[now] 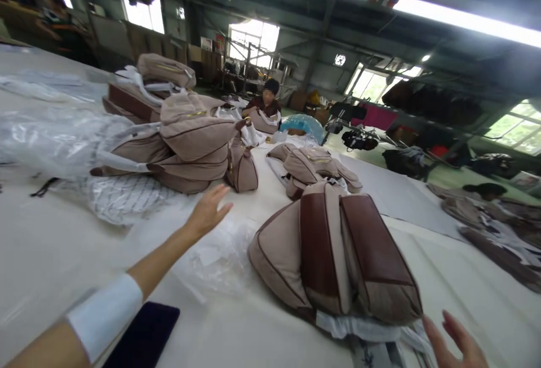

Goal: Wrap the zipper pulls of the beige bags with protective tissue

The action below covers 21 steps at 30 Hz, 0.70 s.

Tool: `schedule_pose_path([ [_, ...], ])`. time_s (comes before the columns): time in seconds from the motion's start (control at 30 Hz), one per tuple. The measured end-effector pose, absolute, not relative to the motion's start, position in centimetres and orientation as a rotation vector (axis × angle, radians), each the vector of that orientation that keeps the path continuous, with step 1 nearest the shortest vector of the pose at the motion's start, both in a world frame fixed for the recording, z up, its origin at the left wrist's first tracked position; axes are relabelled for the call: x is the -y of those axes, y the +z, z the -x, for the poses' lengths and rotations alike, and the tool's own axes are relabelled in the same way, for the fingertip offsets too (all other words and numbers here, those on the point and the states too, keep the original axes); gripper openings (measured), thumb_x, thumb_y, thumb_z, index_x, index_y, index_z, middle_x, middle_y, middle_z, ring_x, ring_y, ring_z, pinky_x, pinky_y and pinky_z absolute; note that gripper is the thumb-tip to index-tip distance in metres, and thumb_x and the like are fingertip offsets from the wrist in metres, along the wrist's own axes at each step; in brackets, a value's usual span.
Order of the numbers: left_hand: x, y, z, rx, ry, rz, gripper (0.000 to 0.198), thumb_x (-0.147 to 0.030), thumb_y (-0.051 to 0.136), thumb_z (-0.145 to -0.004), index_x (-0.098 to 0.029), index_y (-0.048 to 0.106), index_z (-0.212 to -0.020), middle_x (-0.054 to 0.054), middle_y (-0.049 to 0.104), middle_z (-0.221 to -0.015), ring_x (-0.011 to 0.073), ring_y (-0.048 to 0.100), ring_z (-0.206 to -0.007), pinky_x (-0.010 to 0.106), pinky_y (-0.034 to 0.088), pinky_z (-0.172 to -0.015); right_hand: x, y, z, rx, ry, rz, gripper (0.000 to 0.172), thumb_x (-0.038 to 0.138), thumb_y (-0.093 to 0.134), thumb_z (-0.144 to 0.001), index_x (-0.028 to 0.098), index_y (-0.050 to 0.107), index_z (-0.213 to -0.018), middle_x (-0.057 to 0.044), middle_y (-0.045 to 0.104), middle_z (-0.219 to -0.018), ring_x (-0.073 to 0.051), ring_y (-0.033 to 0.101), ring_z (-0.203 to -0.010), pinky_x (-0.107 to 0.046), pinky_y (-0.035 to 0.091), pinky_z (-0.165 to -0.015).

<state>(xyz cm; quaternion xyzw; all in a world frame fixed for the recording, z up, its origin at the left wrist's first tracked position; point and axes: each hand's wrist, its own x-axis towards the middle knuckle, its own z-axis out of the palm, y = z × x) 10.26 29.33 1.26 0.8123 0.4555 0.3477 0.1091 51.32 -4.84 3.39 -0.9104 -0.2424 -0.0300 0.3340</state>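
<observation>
My left hand (208,210) stretches forward over the white table (51,255), fingers apart and empty, just above clear crumpled plastic wrap (220,255). It points toward a heap of taupe bags (190,142). A stack of taupe and brown bags (338,249) lies on its side before me. My right hand (454,342) shows at the bottom right edge, fingers spread, holding nothing, close to white paper (367,331) sticking out from under that stack.
More taupe bags (315,168) lie mid-table. Plastic sheets (54,137) cover the left side. A dark flat object (143,337) lies near my left forearm. A person (267,100) sits at the far end; another person (486,192) is at right. Racks stand behind.
</observation>
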Motion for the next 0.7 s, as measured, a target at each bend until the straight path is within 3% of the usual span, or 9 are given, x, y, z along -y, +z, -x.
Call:
schedule_pose_path([
  [0.1, -23.2, -0.1, -15.6, -1.086, 0.934, -2.257, 0.04, -0.035, 0.044, -0.085, -0.014, 0.055, -0.117, 0.013, 0.056, -0.124, 0.0227, 0.048, -0.119, 0.04, 0.035, -0.104, 5.2, 0.7, -53.6, 0.793, 0.086, 2.373, 0.076, 0.066, 0.05, -0.066, 0.017, 0.048, -0.123, -0.019, 0.059, -0.115, -0.04, 0.058, -0.104, -0.049, 0.051, -0.082],
  [0.23, -16.0, 0.4, -21.6, -0.733, 0.796, -2.057, 0.037, -0.031, 0.049, -0.083, -0.017, 0.057, -0.116, 0.01, 0.059, -0.122, 0.0215, 0.052, -0.116, 0.034, 0.038, -0.102, 3.5, 0.1, -55.0, 0.991, -0.065, 2.191, 0.05, 0.057, 0.049, -0.066, 0.018, 0.056, -0.095, -0.013, 0.069, -0.091, -0.032, 0.067, -0.08, -0.039, 0.054, -0.07],
  [0.4, -11.5, 1.9, -27.7, -0.643, 0.612, -1.644, 0.046, -0.035, 0.053, -0.08, -0.011, 0.055, -0.119, 0.014, 0.06, -0.116, 0.0235, 0.06, -0.099, 0.034, 0.048, -0.085, 0.5, 6.2, -56.6, 1.21, -0.055, 2.087, 0.028, 0.048, 0.053, -0.065, 0.022, 0.057, -0.077, -0.003, 0.066, -0.07, -0.021, 0.064, -0.054, -0.03, 0.05, -0.052],
  [0.5, -10.0, 2.4, -31.4, -0.568, 0.542, -1.373, 0.066, -0.041, 0.063, -0.072, -0.008, 0.046, -0.127, 0.019, 0.055, -0.123, 0.0264, 0.059, -0.102, 0.036, 0.047, -0.086, -2.5, 11.1, -53.5, 1.365, -0.075, 1.999, 0.018, 0.04, 0.052, -0.073, 0.022, 0.054, -0.07, 0.0, 0.06, -0.063, -0.017, 0.061, -0.055, -0.028, 0.048, -0.054],
  [0.6, -8.8, 2.9, -34.5, -0.569, 0.509, -1.126, 0.089, -0.045, 0.068, -0.068, -0.011, 0.027, -0.139, 0.021, 0.041, -0.136, 0.0291, 0.052, -0.113, 0.035, 0.048, -0.083, -6.0, 15.1, -48.6, 1.576, -0.001, 1.862, 0.013, 0.033, 0.052, -0.078, 0.023, 0.059, -0.081, 0.001, 0.064, -0.074, -0.015, 0.062, -0.068, -0.026, 0.049, -0.067],
  [0.7, -8.0, 3.1, -35.9, -0.736, 0.533, -1.04, 0.08, -0.041, 0.06, -0.076, -0.007, 0.024, -0.139, 0.022, 0.036, -0.14, 0.0281, 0.047, -0.12, 0.033, 0.046, -0.086, -6.9, 16.8, -47.4, 1.607, 0.022, 1.802, 0.034, 0.034, 0.053, -0.077, 0.025, 0.058, -0.11, 0.0, 0.066, -0.09, -0.015, 0.063, -0.08, -0.027, 0.05, -0.073],
])
